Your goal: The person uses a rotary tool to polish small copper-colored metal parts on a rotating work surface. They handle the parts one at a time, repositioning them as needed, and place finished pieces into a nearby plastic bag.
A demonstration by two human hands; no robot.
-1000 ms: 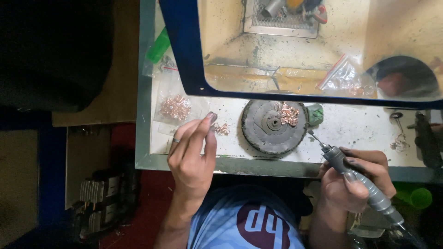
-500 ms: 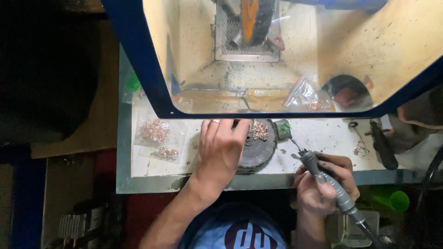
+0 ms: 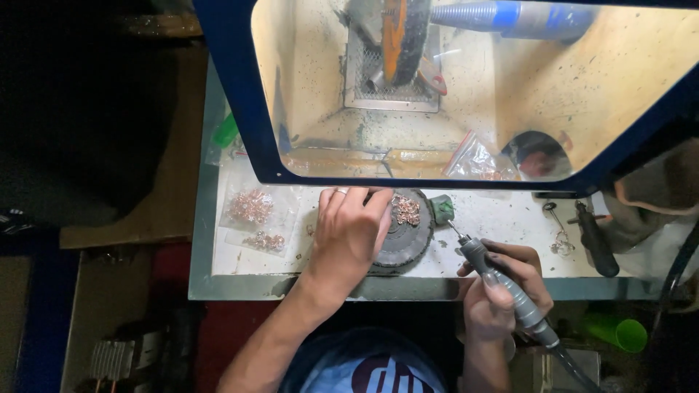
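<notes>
Left hand [image 3: 349, 236]: lies palm-down over the dark round disc [image 3: 403, 240], fingers [image 3: 378, 200] bent narrow at the small heap of copper-coloured pieces [image 3: 406, 209]; whether they pinch one, I cannot tell.
Right hand [image 3: 502, 284]: fingers wrapped around the grey rotary handpiece [image 3: 502, 280], tip pointing toward the disc.
Tabletop [image 3: 502, 218]: white, speckled; two clear bags of copper pieces [image 3: 251, 207] left of the hand.

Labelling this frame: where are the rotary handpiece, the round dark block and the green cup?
rotary handpiece [image 3: 502, 280], head view, mid-grip.
round dark block [image 3: 408, 244], head view, right part.
green cup [image 3: 619, 332], head view, side wall.
</notes>
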